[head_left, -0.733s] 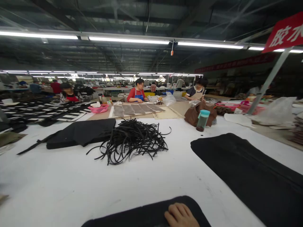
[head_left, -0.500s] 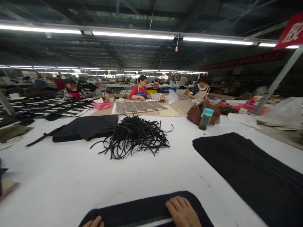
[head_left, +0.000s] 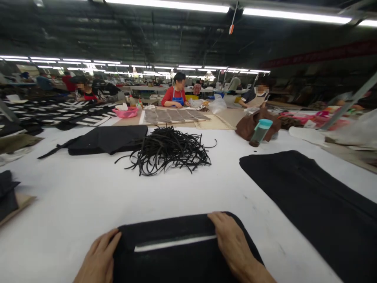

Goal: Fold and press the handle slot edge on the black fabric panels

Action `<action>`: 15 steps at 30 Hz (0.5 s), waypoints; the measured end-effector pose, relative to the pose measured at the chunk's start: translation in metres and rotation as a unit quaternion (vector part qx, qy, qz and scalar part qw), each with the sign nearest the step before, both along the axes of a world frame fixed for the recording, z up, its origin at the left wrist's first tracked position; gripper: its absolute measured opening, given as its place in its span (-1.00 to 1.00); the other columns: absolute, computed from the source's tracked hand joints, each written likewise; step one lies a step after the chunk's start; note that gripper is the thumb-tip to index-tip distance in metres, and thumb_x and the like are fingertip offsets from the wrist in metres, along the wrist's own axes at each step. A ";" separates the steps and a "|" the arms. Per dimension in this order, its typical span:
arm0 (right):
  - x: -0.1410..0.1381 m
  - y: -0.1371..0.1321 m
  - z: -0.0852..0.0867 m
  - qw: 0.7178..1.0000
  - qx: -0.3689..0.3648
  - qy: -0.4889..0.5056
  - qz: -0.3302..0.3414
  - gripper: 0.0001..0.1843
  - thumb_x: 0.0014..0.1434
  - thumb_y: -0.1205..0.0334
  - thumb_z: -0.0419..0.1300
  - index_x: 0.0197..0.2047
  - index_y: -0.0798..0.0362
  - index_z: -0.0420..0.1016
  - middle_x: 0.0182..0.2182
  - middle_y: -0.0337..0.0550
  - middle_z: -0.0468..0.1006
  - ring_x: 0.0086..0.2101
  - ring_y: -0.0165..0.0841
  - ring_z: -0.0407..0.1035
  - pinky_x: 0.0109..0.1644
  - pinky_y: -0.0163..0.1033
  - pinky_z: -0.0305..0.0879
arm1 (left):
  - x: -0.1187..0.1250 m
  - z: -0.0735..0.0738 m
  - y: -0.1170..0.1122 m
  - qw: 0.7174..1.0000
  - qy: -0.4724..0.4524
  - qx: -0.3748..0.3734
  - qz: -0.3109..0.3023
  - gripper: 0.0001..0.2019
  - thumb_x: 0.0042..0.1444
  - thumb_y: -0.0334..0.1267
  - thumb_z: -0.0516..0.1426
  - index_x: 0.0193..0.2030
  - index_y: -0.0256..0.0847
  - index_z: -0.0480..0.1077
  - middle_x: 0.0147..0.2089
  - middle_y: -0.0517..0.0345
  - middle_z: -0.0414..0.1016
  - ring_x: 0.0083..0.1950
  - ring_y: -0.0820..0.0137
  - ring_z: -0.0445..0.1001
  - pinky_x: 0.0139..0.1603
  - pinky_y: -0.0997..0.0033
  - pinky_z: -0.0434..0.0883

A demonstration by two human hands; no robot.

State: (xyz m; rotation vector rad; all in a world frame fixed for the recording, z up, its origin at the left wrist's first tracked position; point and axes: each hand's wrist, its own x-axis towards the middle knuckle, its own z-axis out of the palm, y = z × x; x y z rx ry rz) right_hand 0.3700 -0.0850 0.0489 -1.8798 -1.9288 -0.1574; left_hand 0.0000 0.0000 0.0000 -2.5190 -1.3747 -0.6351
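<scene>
A black fabric panel [head_left: 173,261] with rounded corners lies at the front of the white table, its lower part cut off by the picture's edge. Across it runs a narrow white strip [head_left: 173,243]. My left hand [head_left: 100,255] is closed on the panel's upper left corner, fingers bent at the edge. On the opposite side my right hand [head_left: 231,239] grips the panel near its upper right corner, fingertips at the top edge. Its fingers cover the right end of the strip. The undersides of both hands are hidden.
Behind the panel is a tangled pile of thin black strips [head_left: 173,151], beside a stack of black pieces [head_left: 108,139]. A large black sheet [head_left: 312,204] covers the right side. A turquoise-lidded bottle [head_left: 261,133] stands farther back by a brown bag [head_left: 250,125]. Several people work beyond.
The view has tilted down, showing more of the panel and both hands. My left hand now shows at the panel's left corner; my right hand stays near the upper right edge.
</scene>
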 end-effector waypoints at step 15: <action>-0.053 -0.003 0.012 0.989 -0.086 -0.023 0.117 -0.60 0.11 0.59 -0.04 -0.07 0.06 0.41 -0.19 -0.09 0.42 -0.21 -0.28 0.28 -0.13 -0.17 0.26 | 0.121 0.078 -0.026 0.938 0.145 -0.282 -0.139 -0.50 0.03 -0.60 -0.13 0.09 -0.19 0.27 0.00 0.02 0.35 -0.02 0.24 0.32 0.04 0.21 0.33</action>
